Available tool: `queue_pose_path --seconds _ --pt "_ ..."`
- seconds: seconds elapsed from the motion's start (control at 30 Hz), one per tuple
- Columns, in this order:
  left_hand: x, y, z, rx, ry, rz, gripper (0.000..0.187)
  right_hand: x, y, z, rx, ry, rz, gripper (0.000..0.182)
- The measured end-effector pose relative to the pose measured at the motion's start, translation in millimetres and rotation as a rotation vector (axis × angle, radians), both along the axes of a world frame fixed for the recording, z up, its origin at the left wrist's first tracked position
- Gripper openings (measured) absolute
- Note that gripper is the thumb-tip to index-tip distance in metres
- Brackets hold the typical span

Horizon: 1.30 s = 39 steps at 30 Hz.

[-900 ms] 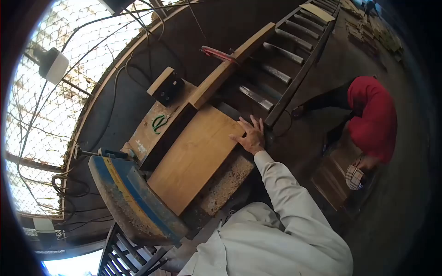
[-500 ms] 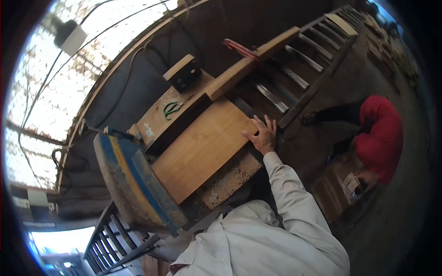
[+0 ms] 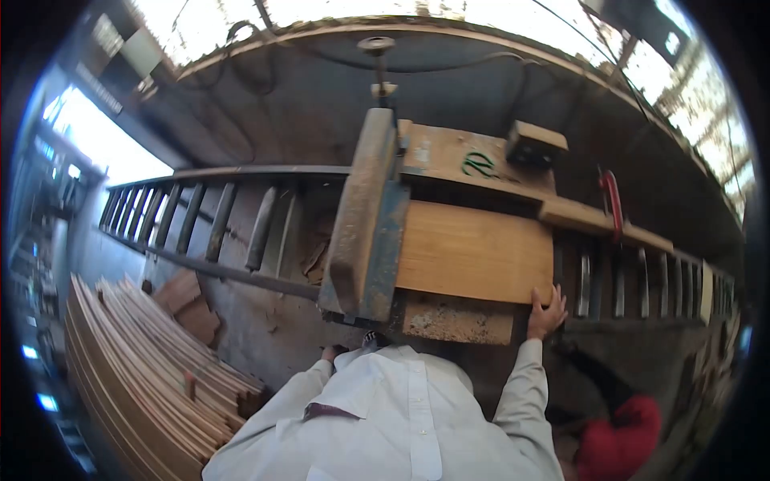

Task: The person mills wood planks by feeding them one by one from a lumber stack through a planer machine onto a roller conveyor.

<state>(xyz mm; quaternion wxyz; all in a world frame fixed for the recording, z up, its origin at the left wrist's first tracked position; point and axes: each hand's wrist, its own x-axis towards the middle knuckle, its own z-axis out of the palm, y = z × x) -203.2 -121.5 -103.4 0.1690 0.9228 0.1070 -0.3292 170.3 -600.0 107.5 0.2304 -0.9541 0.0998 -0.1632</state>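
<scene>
A wide, flat wooden board (image 3: 477, 252) lies with its left end against the dusty blue-and-brown machine housing (image 3: 365, 216); what is beneath the housing is hidden. At the board's near right corner rests my right hand (image 3: 548, 314), fingers apart and touching its edge. My left hand (image 3: 333, 351) is low by the near side of the housing, mostly hidden by its dark edge and my sleeve, so its fingers cannot be made out. Along the board's far side runs a wooden guide strip (image 3: 605, 226), with a red clamp (image 3: 613, 204) on it.
Roller racks extend left (image 3: 216, 220) and right (image 3: 642, 280). A green-handled tool (image 3: 479, 164) and a dark box with a wooden top (image 3: 536, 146) sit on the back ledge. Long wooden strips (image 3: 144, 361) are stacked at lower left. A person in red (image 3: 622, 437) bends at lower right.
My view has swung left, bringing the left roller rack and strip stack into sight. My right hand stays at the board's right end. Part of my left hand now shows.
</scene>
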Motion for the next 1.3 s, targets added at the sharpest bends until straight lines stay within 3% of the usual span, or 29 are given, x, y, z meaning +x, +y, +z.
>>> queue_pose_path --seconds 0.07,0.1,0.2,0.23,0.33,0.47,0.53,0.57,0.6,0.63,0.7,0.73,0.77,0.83,0.97,1.0,1.07,1.13,1.17,1.2,1.23,1.3 --pt "-11.2 11.7 -32.9 0.007 -0.058 0.047 0.038 0.0 2.1 -4.8 0.002 0.013 0.000 0.067" --pt "-26.3 10.4 -56.8 -0.080 -0.087 0.310 0.028 -1.3 1.5 -4.8 0.006 0.022 -0.002 0.069" --pt "-46.8 15.3 -79.0 -0.184 -0.155 0.384 0.027 -2.1 3.7 -4.4 0.022 0.040 -0.006 0.073" --pt "-47.5 14.3 -59.5 -0.241 -0.121 0.609 0.031 -0.8 3.1 -4.4 0.027 0.046 -0.006 0.073" --pt "-56.0 24.5 -29.6 -0.273 -0.051 0.815 0.039 -0.5 3.7 -7.8 -0.002 0.037 0.003 0.070" --pt "-89.7 50.0 -44.4 -0.262 -0.124 0.815 0.044 6.2 -6.3 -14.9 0.025 -0.178 0.133 0.056" --pt "-88.7 59.5 -7.3 -0.143 0.051 0.758 0.040 13.1 -17.0 -35.7 0.152 -0.130 0.112 0.051" --pt "-96.7 68.1 -12.7 -0.156 0.049 0.749 0.039 30.8 -49.8 -86.1 0.618 -0.240 0.320 0.051" --pt "-109.0 80.2 -46.7 -0.068 0.058 0.522 0.041 28.3 -57.3 -82.5 0.798 -0.165 0.279 0.056" --pt "-111.5 86.0 -39.4 0.001 -0.023 0.611 0.039 17.2 -48.7 -79.9 0.902 -0.336 0.441 0.055" --pt "-100.3 100.6 7.3 -0.115 -0.057 0.950 0.037 11.7 -53.4 -102.0 0.289 -0.707 0.524 0.060" --pt "-97.4 102.5 22.5 -0.191 -0.072 1.101 0.036 -19.8 -12.5 -62.1 0.828 -0.274 0.282 0.073" --pt "-96.7 99.0 26.0 -0.215 -0.111 1.177 0.035 -61.9 49.3 2.6 1.369 0.039 -0.143 0.093" --pt "-93.1 90.4 34.9 -0.260 -0.189 1.304 0.033 -64.1 64.9 -29.5 1.190 0.103 -0.171 0.047" --pt "-83.1 50.1 13.5 -0.194 -0.103 1.123 0.038 -55.3 135.1 21.5 1.456 0.331 -0.309 0.051" --pt "-86.4 38.9 -2.1 -0.175 -0.115 1.111 0.040 -51.6 130.1 14.2 1.460 0.352 -0.210 0.050" --pt "-90.4 15.1 -30.8 -0.156 -0.135 1.073 0.044 -35.7 110.6 -14.9 1.448 0.377 -0.021 0.050" --pt "-98.5 6.8 -44.6 -0.204 -0.062 1.088 0.052 -2.1 61.9 -100.8 1.371 0.400 0.311 0.051" --pt "-101.6 1.9 -56.2 -0.178 -0.014 1.043 0.053 -7.5 59.9 -96.0 1.410 0.401 0.272 0.051" --pt "-104.5 -1.9 -36.6 -0.201 -0.043 1.102 0.054 -11.4 69.3 -87.7 1.465 0.411 0.181 0.050" --pt "-111.0 -8.2 -37.5 -0.137 -0.203 1.128 0.053 -18.6 78.4 -71.9 1.508 0.420 0.104 0.050" --pt "-117.1 -7.8 -29.7 -0.186 -0.150 1.160 0.050 -26.3 87.6 -55.7 1.553 0.426 0.023 0.051"
